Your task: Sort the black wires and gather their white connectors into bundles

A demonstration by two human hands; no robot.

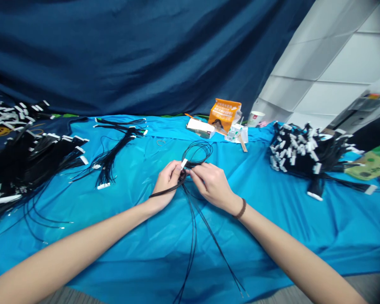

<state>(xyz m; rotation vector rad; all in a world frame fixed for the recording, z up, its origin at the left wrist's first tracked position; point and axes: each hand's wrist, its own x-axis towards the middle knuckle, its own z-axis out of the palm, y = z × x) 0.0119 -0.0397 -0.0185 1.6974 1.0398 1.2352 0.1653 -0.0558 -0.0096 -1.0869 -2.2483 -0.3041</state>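
Near the middle of the blue cloth, my left hand [167, 185] pinches a bundle of thin black wires close to a small white connector [184, 163]. Opposite it, my right hand [213, 184] has its fingers closed on the same black wire bundle [198, 158], which loops in a coil beyond the hands. Another loop of wire runs across my left hand to the wrist. Loose wire ends hang down toward me, with bare tips at the lower right. My fingers hide the spot where the wires meet the connector.
Heaps of black wire harnesses [34, 156] with white connectors lie at left, and another heap [299, 147] at right. A smaller bunch [112, 156] is left of centre. Behind stand an orange bag [224, 114], a small box [200, 128] and a paper cup [256, 118].
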